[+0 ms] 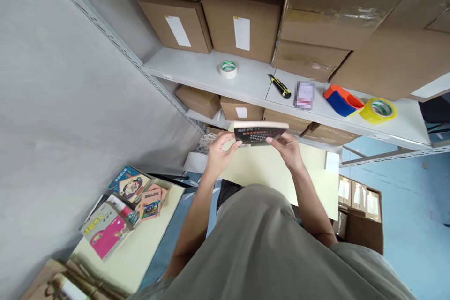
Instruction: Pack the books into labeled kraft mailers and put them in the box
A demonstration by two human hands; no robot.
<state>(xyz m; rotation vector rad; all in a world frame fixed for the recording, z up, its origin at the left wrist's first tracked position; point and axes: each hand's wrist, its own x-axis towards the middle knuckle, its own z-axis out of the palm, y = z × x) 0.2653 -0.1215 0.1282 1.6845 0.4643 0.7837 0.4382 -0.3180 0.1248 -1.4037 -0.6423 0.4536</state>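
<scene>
Between my two hands I hold a book (pixel 259 136) with a dark cover, tilted above a pale yellow table (pixel 316 168). White and reddish print shows on the cover, and its pale page edge faces up. My left hand (pixel 222 152) grips the left end, thumb on the cover. On the right end, my right hand (pixel 288 151) has its thumb pressed on the cover too, with the other fingers partly hidden behind the book.
On the shelf (pixel 197 68) ahead lie white tape (pixel 228 70), a utility knife (pixel 280 87), an orange-and-blue tape dispenser (pixel 342 101) and yellow tape (pixel 378 110). Cardboard boxes (pixel 242 26) fill the rack. Several books (pixel 108 229) cover a left side table (pixel 135 253). An open carton (pixel 365 232) stands right.
</scene>
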